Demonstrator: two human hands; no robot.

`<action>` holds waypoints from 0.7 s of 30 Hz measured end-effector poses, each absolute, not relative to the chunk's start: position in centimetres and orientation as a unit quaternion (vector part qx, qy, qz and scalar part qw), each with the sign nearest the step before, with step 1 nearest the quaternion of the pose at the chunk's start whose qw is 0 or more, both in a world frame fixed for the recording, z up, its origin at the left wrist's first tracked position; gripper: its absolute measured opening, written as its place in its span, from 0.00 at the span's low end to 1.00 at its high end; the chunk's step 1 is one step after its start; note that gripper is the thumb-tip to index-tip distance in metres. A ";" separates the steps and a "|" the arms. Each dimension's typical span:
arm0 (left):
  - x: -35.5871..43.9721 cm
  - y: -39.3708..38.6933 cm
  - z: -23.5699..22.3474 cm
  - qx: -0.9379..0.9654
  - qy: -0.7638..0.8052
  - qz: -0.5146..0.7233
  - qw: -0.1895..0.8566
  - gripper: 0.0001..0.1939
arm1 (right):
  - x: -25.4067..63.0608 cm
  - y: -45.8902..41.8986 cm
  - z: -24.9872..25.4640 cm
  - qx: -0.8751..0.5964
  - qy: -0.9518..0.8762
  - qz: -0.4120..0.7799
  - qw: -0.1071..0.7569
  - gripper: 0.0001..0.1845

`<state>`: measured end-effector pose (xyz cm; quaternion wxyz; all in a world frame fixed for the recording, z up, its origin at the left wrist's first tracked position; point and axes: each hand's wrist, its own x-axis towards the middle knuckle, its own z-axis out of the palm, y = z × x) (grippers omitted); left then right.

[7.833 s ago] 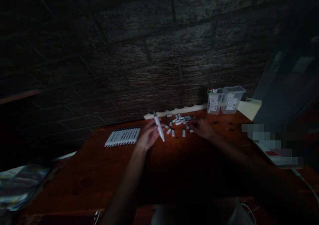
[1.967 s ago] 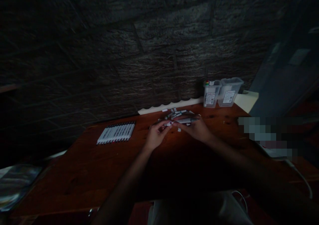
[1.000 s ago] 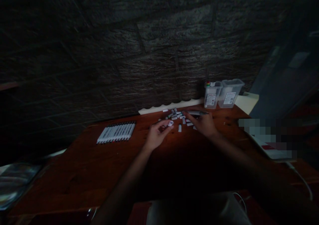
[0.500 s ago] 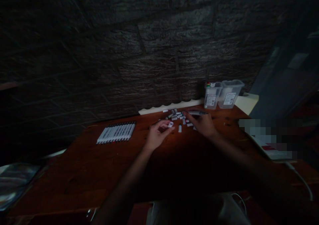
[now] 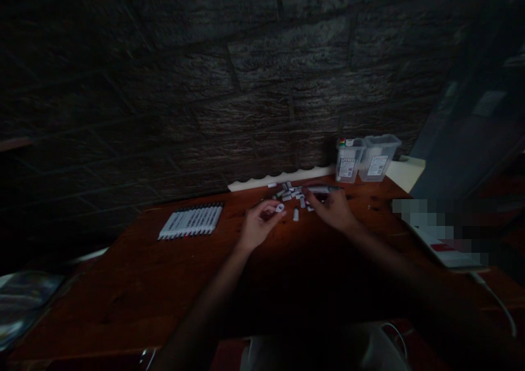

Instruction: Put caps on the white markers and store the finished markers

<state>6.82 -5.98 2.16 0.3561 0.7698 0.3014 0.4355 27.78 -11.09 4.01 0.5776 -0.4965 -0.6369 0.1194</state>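
Row of markers (image 5: 191, 221), left hand (image 5: 258, 224) with a cap (image 5: 280, 208), loose caps (image 5: 287, 192), right hand (image 5: 335, 209) with a marker (image 5: 323, 189).
At the left of the wooden table (image 5: 164, 283), the white markers lie side by side in a neat slanted row. Well apart from them, the person's left hand pinches the small white cap between thumb and fingertips, its round end facing the camera. Just beyond, the loose caps lie scattered before a wavy-edged white strip (image 5: 283, 178) along the wall; a lone cap (image 5: 296, 214) sits nearer the person. The right hand grasps the marker, held nearly level at the heap's right side; whether its fingertips touch the heap cannot be told. Farther right stand two clear tubs (image 5: 372, 166), side by side.
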 end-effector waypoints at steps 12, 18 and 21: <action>6.6 -5.3 1.7 0.760 0.344 0.454 0.314 0.15 | 28.5 -10.6 3.9 -0.538 -0.504 0.254 0.626 0.25; 6.5 -5.2 1.4 0.789 0.343 0.421 0.286 0.14 | 27.6 -10.8 4.2 -0.498 -0.506 0.366 0.602 0.24; 6.5 -5.2 1.3 0.802 0.336 0.413 0.271 0.15 | 27.3 -11.0 4.2 -0.486 -0.509 0.388 0.595 0.23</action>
